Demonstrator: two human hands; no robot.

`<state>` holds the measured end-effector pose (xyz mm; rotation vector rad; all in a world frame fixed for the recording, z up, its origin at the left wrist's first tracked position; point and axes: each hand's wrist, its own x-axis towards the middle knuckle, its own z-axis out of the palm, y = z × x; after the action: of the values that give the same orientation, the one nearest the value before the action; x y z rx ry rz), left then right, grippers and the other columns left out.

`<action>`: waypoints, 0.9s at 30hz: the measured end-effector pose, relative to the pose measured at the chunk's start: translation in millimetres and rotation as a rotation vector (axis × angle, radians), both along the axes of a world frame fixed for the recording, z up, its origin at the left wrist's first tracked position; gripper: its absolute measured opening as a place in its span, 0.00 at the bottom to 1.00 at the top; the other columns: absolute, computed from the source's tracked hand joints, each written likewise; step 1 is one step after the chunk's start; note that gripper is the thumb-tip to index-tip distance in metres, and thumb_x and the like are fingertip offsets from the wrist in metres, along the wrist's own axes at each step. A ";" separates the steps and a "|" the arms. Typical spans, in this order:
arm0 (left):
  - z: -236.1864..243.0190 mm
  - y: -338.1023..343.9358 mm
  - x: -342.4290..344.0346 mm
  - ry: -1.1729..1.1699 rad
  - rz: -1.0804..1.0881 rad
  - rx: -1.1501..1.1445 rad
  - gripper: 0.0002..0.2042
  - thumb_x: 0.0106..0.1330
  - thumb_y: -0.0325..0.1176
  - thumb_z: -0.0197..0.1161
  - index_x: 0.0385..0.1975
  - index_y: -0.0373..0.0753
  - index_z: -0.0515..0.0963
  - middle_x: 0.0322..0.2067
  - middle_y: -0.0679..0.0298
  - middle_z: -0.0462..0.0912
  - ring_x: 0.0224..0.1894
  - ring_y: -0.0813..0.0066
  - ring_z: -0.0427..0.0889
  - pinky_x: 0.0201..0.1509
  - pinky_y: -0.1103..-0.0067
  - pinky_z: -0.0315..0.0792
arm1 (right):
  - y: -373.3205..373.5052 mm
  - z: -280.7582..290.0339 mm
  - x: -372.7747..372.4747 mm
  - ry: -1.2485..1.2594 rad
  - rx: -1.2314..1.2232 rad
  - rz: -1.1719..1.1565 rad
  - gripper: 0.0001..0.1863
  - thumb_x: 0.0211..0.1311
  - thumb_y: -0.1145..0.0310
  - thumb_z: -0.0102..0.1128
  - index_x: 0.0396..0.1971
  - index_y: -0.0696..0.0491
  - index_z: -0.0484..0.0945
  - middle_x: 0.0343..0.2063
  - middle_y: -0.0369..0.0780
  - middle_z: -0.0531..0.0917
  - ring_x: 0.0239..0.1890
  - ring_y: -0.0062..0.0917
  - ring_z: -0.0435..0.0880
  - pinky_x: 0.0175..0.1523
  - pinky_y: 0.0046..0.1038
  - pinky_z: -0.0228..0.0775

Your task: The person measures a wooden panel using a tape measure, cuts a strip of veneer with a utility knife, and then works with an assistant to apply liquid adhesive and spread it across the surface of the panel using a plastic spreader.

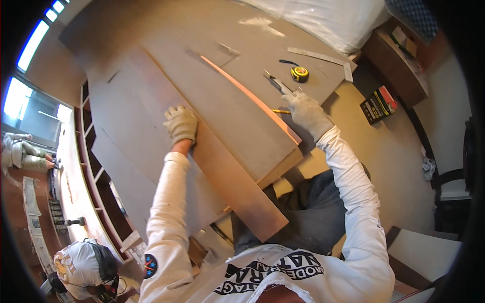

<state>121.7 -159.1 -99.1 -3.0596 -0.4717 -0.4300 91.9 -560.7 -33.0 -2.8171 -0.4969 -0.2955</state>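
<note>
Fingers (174, 113), left hand (182, 125), spread on plank (237, 189); right hand (307, 113) around tool (276, 81); box (374, 108) contents unclear.

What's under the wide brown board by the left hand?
Grey panel surface shows along both sides of the wide brown board; its near end overlaps dark trousers. Directly beneath is covered; can't tell.

Long board (214, 151) matt wood; square (319, 56) metal; sheeting (333, 20) glossy plastic.
</note>
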 end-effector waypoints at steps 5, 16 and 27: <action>16.5 -10.3 -3.5 -0.063 0.063 -0.117 0.19 0.74 0.47 0.52 0.52 0.41 0.80 0.59 0.55 0.76 0.65 0.52 0.70 0.63 0.48 0.67 | 33.5 -6.8 34.4 -0.203 -0.042 -0.039 0.18 0.67 0.72 0.53 0.56 0.52 0.77 0.48 0.46 0.83 0.50 0.44 0.83 0.55 0.45 0.76; 25.9 0.1 4.2 -0.102 0.066 -0.237 0.18 0.74 0.44 0.52 0.53 0.38 0.79 0.63 0.51 0.74 0.70 0.48 0.68 0.67 0.48 0.65 | 15.3 -12.9 93.4 0.292 -0.173 -0.099 0.30 0.60 0.75 0.55 0.65 0.51 0.71 0.46 0.55 0.83 0.53 0.50 0.83 0.59 0.48 0.75; 20.0 -7.3 12.1 -0.096 0.045 -0.216 0.18 0.73 0.43 0.54 0.56 0.41 0.78 0.64 0.55 0.74 0.71 0.54 0.66 0.67 0.53 0.64 | 232.8 -1.7 146.9 0.959 0.868 0.194 0.21 0.76 0.63 0.50 0.64 0.52 0.75 0.23 0.32 0.75 0.19 0.17 0.73 0.23 0.23 0.68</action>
<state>133.7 -166.5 -79.2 -3.2376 -0.6287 -0.5618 238.8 -327.9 -34.7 -1.7445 -0.2885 0.6892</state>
